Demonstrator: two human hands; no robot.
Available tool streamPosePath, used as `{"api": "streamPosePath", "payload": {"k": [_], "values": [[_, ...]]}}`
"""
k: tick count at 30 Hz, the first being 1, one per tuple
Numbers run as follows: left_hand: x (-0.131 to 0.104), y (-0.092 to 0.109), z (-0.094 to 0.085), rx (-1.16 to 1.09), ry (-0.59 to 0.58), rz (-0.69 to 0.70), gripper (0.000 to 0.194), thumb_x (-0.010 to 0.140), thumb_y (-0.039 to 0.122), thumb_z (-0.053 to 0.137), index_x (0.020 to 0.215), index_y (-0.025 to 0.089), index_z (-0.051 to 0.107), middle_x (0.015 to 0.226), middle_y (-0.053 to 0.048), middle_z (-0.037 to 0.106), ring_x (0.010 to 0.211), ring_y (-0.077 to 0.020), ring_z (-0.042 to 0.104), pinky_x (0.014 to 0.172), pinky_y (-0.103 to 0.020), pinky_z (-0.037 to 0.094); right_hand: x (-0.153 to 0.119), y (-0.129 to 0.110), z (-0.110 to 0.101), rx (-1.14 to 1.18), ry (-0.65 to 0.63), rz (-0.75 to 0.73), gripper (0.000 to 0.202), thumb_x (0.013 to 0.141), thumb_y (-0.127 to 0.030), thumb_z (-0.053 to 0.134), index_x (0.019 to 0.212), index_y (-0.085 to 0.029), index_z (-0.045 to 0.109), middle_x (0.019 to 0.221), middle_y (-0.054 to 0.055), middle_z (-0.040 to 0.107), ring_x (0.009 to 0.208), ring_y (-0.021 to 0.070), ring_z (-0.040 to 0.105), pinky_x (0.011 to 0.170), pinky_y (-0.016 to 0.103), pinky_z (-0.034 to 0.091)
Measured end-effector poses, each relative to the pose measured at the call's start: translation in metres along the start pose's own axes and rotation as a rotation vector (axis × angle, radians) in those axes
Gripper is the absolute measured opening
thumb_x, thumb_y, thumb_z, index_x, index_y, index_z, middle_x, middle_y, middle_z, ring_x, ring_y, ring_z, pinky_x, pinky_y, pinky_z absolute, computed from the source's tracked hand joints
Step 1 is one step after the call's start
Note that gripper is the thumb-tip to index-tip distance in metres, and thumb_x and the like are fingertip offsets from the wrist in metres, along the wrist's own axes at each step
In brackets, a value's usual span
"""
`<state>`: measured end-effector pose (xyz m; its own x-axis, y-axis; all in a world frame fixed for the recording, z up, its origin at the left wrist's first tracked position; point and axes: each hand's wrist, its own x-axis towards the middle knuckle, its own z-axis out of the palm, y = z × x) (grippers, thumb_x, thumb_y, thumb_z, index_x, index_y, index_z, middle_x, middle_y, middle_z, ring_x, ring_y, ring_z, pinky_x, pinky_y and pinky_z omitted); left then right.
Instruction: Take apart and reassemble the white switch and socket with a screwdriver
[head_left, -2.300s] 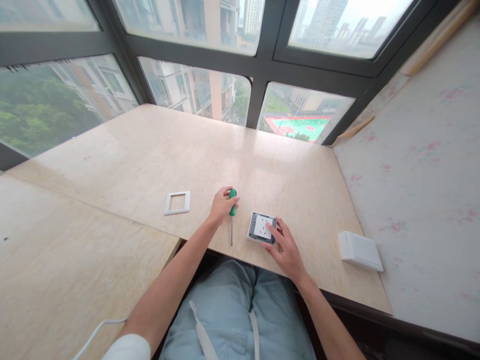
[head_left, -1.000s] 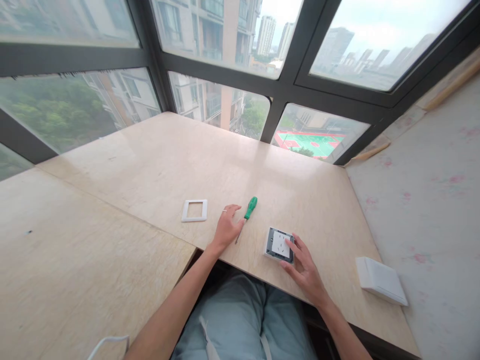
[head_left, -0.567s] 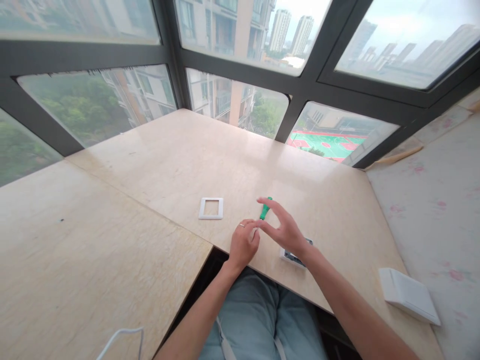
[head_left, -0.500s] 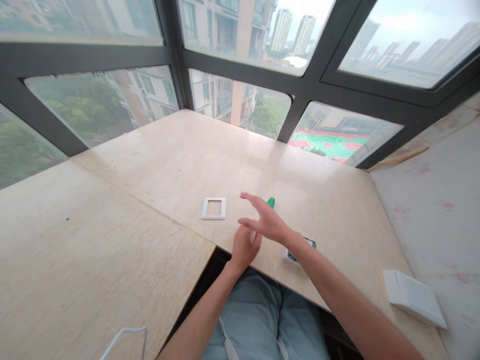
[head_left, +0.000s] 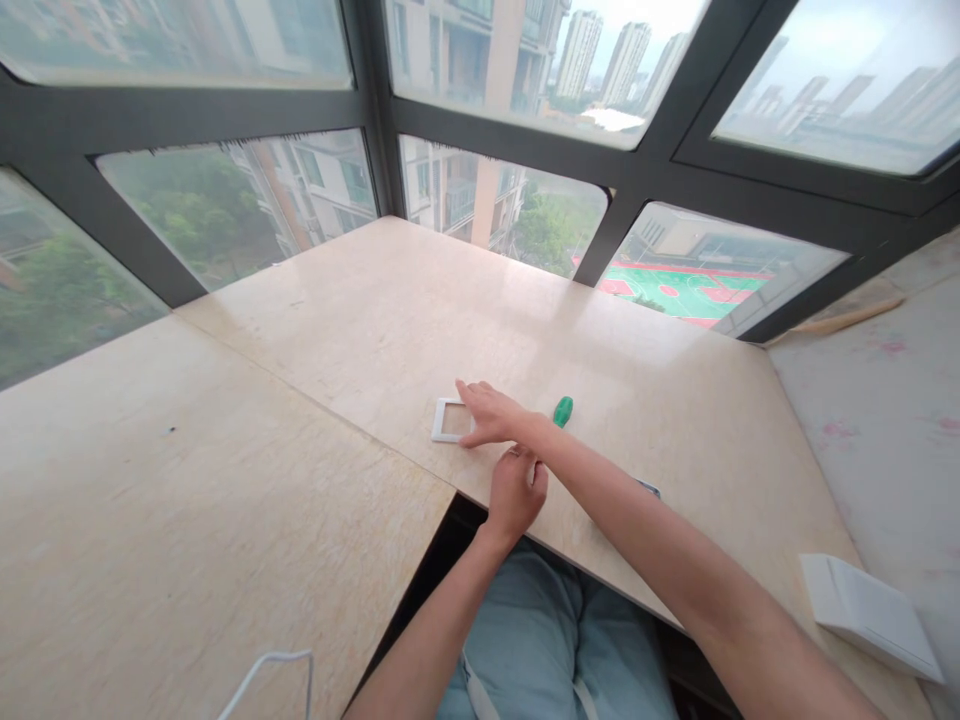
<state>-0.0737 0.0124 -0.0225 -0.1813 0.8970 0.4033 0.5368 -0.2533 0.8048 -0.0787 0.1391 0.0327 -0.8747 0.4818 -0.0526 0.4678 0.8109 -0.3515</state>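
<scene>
A flat white square frame (head_left: 439, 421), like a wall-switch cover surround, lies on the tabletop. My right hand (head_left: 491, 412) reaches across my left one to it, thumb and fingers apart at its right side and partly covering it. Whether they press on it I cannot tell. Just below, my left hand (head_left: 517, 492) is closed near the table's front edge, and what it may hold is hidden. The green handle of a tool (head_left: 563, 411) shows beyond my right wrist. Behind my right forearm, only a corner of a dark-rimmed piece (head_left: 649, 488) is visible.
A white wedge-shaped box (head_left: 866, 612) rests at the right by the papered wall. A white cable (head_left: 279, 658) lies at the lower left. The marbled table (head_left: 300, 520) has a notch in front of my lap, and dark-framed windows (head_left: 495, 130) border its far side.
My right hand has moved left and down to the white frame, its forearm now covering most of the dark-rimmed piece. My left hand stays closed. The view has shifted slightly.
</scene>
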Motion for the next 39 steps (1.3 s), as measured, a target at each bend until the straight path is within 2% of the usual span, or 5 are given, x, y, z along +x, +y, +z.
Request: {"api": "streamPosePath", "payload": {"k": [11,19,26,33,39], "values": [[0.001,-0.001,-0.002,-0.039,0.008,0.019,0.022,0.08,0.001,0.054,0.082,0.019,0.064,0.083,-0.004,0.071,0.083,-0.0201,0.067,0.078,-0.032,0.055,-0.036,0.007,-0.026,-0.011,0.187,0.001,0.108,0.065,-0.035,0.08,0.153,-0.004,0.025,0.127,0.023,0.057,0.118,0.0363,0.053,0.103,0.054,0.044],[0.004,0.003,-0.01,-0.116,-0.015,0.031,0.021,0.083,0.006,0.051,0.087,0.019,0.068,0.089,-0.004,0.071,0.086,-0.0178,0.068,0.08,-0.032,0.055,-0.19,0.046,-0.083,0.038,0.389,0.077,0.106,0.073,-0.037,0.077,0.159,-0.018,0.018,0.131,0.019,0.058,0.121,0.0372,0.056,0.104,0.057,0.045],[0.002,0.017,-0.008,-0.088,0.052,0.15,0.016,0.09,0.015,0.054,0.091,0.02,0.069,0.092,-0.005,0.071,0.091,-0.0201,0.067,0.086,-0.038,0.056,-0.297,0.039,-0.042,0.097,0.361,0.221,0.104,0.076,-0.029,0.074,0.16,-0.02,0.014,0.134,0.019,0.058,0.123,0.0362,0.056,0.103,0.057,0.047],[0.003,0.054,0.005,-0.088,-0.268,0.341,0.032,0.093,0.024,0.06,0.125,0.02,0.06,0.12,-0.012,0.067,0.115,-0.0239,0.063,0.1,-0.043,0.053,-0.307,0.038,-0.01,0.14,0.379,0.244,0.103,0.077,-0.028,0.074,0.16,-0.019,0.014,0.136,0.021,0.056,0.126,0.0364,0.054,0.103,0.057,0.047],[0.015,0.053,0.013,-0.044,-0.572,0.371,0.067,0.089,0.039,0.07,0.148,0.023,0.042,0.147,-0.016,0.053,0.138,-0.0305,0.049,0.114,-0.052,0.043,-0.309,0.042,-0.001,0.184,0.42,0.237,0.101,0.081,-0.032,0.073,0.161,-0.021,0.013,0.14,0.02,0.055,0.129,0.0368,0.052,0.106,0.059,0.045]]}}
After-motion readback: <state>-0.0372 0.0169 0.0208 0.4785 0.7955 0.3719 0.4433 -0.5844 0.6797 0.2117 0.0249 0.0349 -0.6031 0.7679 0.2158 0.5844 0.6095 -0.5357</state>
